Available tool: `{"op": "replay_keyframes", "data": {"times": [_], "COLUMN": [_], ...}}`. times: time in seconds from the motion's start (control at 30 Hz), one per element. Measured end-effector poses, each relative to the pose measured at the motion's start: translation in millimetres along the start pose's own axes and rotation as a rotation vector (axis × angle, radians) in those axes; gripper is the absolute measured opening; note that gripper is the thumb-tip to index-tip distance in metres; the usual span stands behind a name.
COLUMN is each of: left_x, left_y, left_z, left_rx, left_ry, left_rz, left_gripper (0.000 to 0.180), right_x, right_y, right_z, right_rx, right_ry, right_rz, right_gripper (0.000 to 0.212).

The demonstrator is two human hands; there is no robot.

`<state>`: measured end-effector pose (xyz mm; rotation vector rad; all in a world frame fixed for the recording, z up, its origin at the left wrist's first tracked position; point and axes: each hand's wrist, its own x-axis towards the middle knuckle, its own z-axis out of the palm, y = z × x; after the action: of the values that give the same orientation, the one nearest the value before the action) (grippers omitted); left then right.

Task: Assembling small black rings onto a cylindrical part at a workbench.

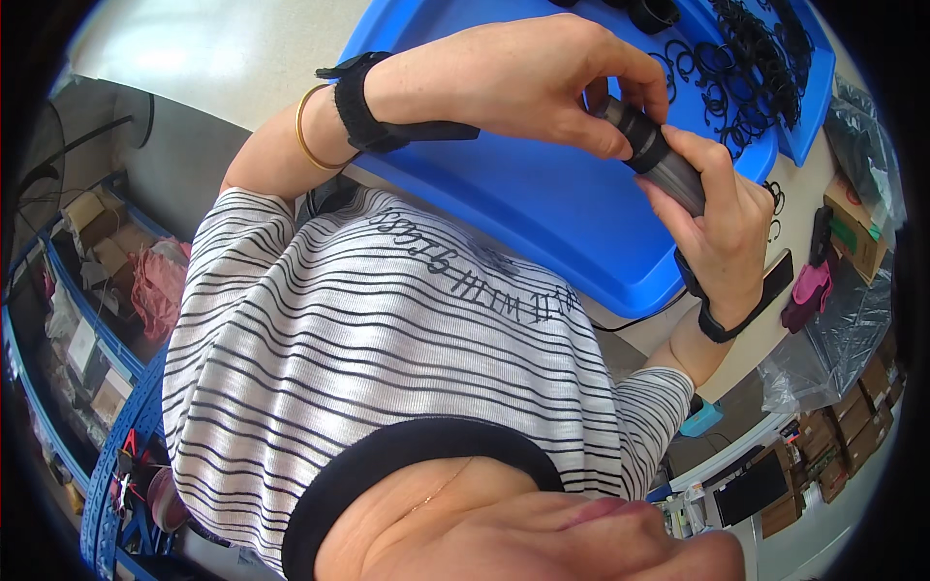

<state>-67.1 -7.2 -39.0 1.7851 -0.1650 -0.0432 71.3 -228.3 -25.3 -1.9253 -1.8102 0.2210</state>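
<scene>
A dark cylindrical part (643, 141), with black bands and a greyish lower section, is held tilted between my two hands above a blue tray (504, 203). My left hand (557, 82) pinches its upper end, thumb on the near side and fingers curled over the far side. Around the lower end closes my right hand (722, 203), fingers and thumb on opposite sides. Whether a loose ring sits under my fingertips, I cannot tell. Many thin black open rings (722, 87) lie in a heap toward the tray's far right. Black round pieces (654, 14) rest at its far edge.
Another blue tray (821, 82) adjoins on the right. Beyond it are clear plastic bags (823, 358), a cardboard box (857, 228) and a pink and purple cloth item (810, 290). A blue metal shelf (121, 436) with packed goods stands at the left.
</scene>
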Motion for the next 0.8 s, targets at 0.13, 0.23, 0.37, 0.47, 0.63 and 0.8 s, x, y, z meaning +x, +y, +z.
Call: {"op": "replay_keyframes", "data": {"times": [0.13,0.23,0.37,0.47,0.63,0.8], "left_x": [0,5,0,1,4,6], "left_y": [-1,2,-2,-3,-5,5], "left_z": [0,0,1,1,1,-8], "left_rx": [-0.005,-0.033,0.002,-0.022,-0.076,-0.075], "left_ry": [-0.005,-0.031,-0.011,0.015,-0.025,-0.065], "left_rz": [-0.002,-0.159,-0.012,0.079,-0.094,-0.139], "left_gripper": [0.037,0.036,0.035,0.034,0.032,0.033], "right_x": [0,1,0,0,1,1], "right_y": [0,-1,-1,-1,-2,-3], "right_z": [-1,0,0,0,1,2], "right_rx": [0.002,0.002,0.010,0.007,0.011,0.003], "right_ry": [-0.004,-0.001,-0.005,-0.003,-0.001,-0.003], "right_rz": [0.004,0.001,0.006,-0.009,-0.028,-0.034], "right_gripper": [0.049,0.049,0.049,0.049,0.047,0.047]}}
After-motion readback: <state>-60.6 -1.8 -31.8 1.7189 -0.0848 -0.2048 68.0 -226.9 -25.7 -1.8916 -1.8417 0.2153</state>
